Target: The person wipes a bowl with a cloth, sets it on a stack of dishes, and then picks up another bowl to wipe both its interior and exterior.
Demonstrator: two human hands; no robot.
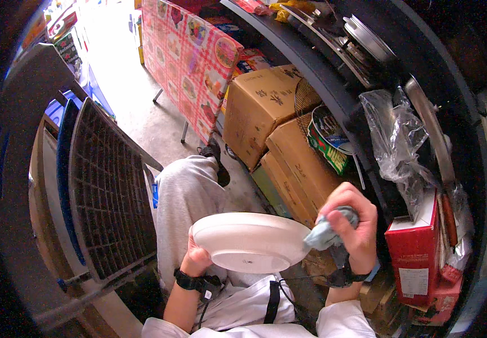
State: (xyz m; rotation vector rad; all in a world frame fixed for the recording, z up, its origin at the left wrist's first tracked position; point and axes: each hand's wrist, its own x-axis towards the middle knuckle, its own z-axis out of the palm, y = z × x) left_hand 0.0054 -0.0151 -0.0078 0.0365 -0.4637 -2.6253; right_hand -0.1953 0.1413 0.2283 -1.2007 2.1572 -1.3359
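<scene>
A white bowl or deep plate (256,238) is tilted in front of me, its foot ring and underside facing the camera. My left hand (200,253) grips its left edge, with most fingers hidden behind it. A crumpled pale blue-grey cloth (330,230) is bunched in my right hand (353,224), and its lower end touches or nearly touches the bowl's right rim. Both wrists wear black straps with thin cables.
Cardboard boxes (268,105) are stacked ahead, beside a folded table with a red checked cover (188,55). A dark shelf (311,76) on the right holds clear plastic bags (395,143) and a red box (414,253). A dark grid-like rack (108,186) stands at left.
</scene>
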